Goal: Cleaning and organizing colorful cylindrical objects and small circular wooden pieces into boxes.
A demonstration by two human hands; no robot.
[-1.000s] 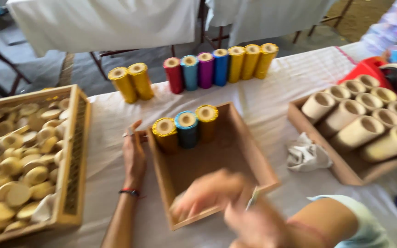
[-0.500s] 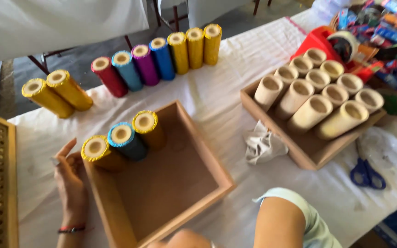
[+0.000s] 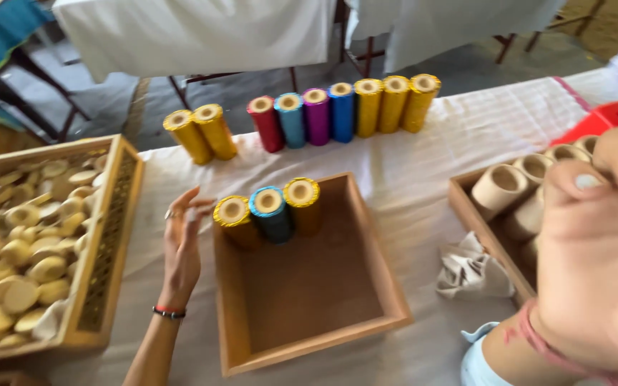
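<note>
While sitting three deep in the wooden box (image 3: 309, 300), spools (image 3: 270, 211) barely filling it; left hand (image 3: 180, 246) resting open beside it, right hand (image 3: 602, 250) looming close, grip unclear. Nine coloured rolls (image 3: 316, 114) waiting on the surface (image 3: 409, 193).

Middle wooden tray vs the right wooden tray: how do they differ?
The middle wooden tray holds three wrapped rolls, two yellow and one blue, lined up at its far end; the right wooden tray holds bare cream tubes. The middle one is mostly bare inside and fully visible; the right one is partly hidden by the right hand. Both are brown, open-topped boxes.
</note>
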